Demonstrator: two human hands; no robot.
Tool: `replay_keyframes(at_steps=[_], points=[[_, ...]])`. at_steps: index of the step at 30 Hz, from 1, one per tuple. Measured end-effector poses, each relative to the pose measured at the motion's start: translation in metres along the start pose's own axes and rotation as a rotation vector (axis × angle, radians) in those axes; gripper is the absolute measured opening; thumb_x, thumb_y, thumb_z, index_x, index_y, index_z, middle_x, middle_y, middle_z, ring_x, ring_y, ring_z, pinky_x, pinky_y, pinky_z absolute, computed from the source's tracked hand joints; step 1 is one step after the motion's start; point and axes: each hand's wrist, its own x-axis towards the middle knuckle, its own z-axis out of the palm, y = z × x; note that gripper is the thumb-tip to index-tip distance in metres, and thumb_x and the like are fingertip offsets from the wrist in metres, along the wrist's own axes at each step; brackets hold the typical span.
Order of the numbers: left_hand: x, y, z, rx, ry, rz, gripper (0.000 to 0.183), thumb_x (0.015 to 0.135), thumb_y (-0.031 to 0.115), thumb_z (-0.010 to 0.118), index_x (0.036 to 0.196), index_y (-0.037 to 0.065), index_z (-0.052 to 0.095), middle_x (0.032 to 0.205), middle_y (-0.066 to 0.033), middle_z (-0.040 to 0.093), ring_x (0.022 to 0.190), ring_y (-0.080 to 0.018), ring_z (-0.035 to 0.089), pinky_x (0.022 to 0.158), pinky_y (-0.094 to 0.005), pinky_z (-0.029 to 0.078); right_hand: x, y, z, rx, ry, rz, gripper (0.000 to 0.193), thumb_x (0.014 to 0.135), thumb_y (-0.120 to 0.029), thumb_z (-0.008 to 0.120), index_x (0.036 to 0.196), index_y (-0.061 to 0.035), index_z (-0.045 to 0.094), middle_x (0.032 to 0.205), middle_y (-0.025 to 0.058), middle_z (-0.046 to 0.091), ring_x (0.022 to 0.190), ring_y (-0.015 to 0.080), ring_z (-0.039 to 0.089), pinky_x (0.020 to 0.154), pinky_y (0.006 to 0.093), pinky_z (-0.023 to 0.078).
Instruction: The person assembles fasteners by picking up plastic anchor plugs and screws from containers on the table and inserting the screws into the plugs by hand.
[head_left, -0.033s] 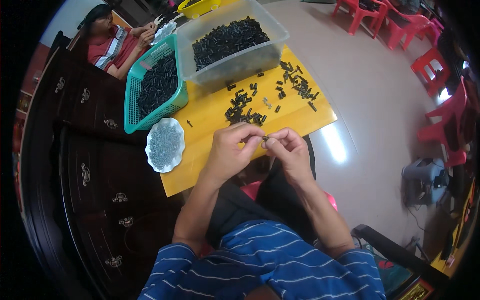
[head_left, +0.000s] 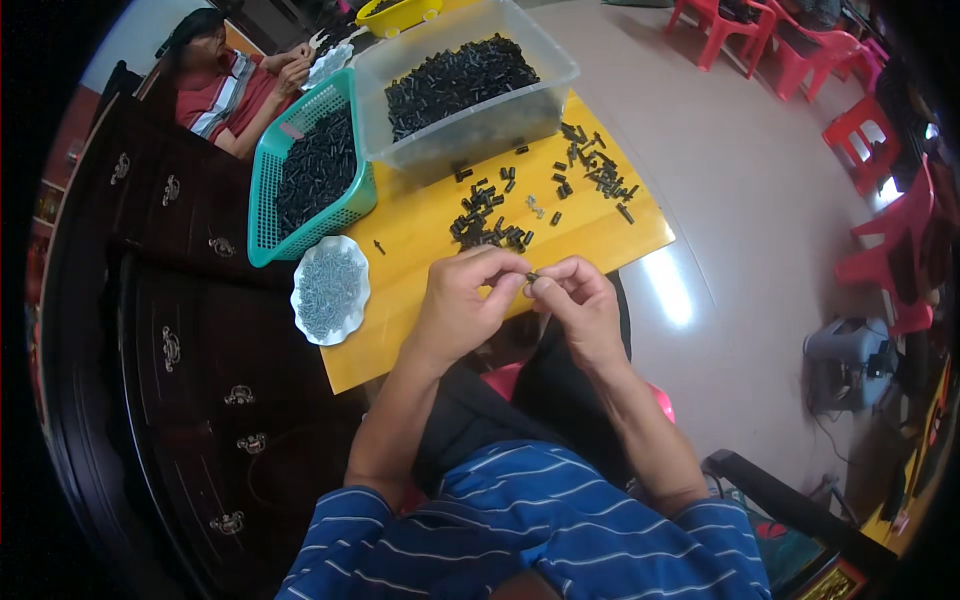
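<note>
Your left hand (head_left: 470,295) and right hand (head_left: 580,305) meet tip to tip over the near edge of the yellow table (head_left: 415,290). The thumb and forefinger of each are pinching one small dark part (head_left: 531,278), which sits right between the four tips. Your fingers cover most of it, so its full shape cannot be told; nor can you tell exactly how your other fingers lie, beyond that they curl in.

Just past your fingertips lies a near heap (head_left: 485,215) of short black pieces. Beyond them and to the right is a far heap (head_left: 600,172), and between the two, a few pale bits (head_left: 535,207). One lone piece (head_left: 379,247) lies left of your fingers, well apart from the heaps.

Farther left of your fingers, a scalloped white dish (head_left: 301,300) holds many silvery screws (head_left: 332,285). Past the dish, a green basket (head_left: 262,215) is loaded with black pieces, and straight out beyond your fingers a clear bin (head_left: 500,150) holds more. Far to the upper left of your fingers, a co-worker (head_left: 225,95) in a red top has both hands raised together.
</note>
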Motion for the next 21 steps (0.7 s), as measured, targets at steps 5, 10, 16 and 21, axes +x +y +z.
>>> replay_keyframes(at_steps=[5,10,16,21], points=[[0.003,-0.006,-0.004,0.02,-0.036,0.035,0.011,0.083,-0.006,0.068,0.093,-0.003,0.072,0.086,-0.012,0.072,0.079,-0.0182,0.071,0.073,-0.0283,0.056,0.001,0.0,-0.002,0.05,-0.021,0.035,0.009,0.094,-0.008,0.067,0.101,-0.003,0.064,0.091,0.0072,0.072,0.08,0.0107,0.067,0.076,0.0247,0.053],[0.007,-0.008,-0.009,0.073,-0.102,0.145,0.014,0.083,-0.005,0.069,0.096,-0.003,0.072,0.087,-0.0123,0.071,0.079,-0.0198,0.07,0.072,-0.0288,0.055,0.003,0.001,-0.008,0.116,-0.119,0.164,0.016,0.095,-0.014,0.068,0.107,-0.0037,0.064,0.093,0.0054,0.071,0.081,0.0104,0.066,0.075,0.0248,0.053],[0.002,0.001,-0.006,-0.028,-0.111,0.008,0.04,0.08,0.005,0.074,0.119,0.004,0.066,0.102,-0.0137,0.07,0.088,-0.0274,0.069,0.077,-0.0336,0.055,0.007,0.004,-0.019,0.312,-0.161,0.299,0.023,0.096,-0.019,0.068,0.114,-0.0051,0.064,0.099,0.0067,0.072,0.086,0.0126,0.068,0.084,0.0275,0.055],[-0.001,-0.004,0.008,0.385,0.001,0.243,0.052,0.073,0.009,0.079,0.123,0.004,0.065,0.109,-0.0127,0.069,0.095,-0.0276,0.069,0.081,-0.0353,0.056,0.008,0.0,-0.012,0.372,-0.152,0.326,0.017,0.096,-0.018,0.067,0.11,-0.0077,0.065,0.101,0.0052,0.072,0.093,0.014,0.069,0.091,0.0318,0.053]])
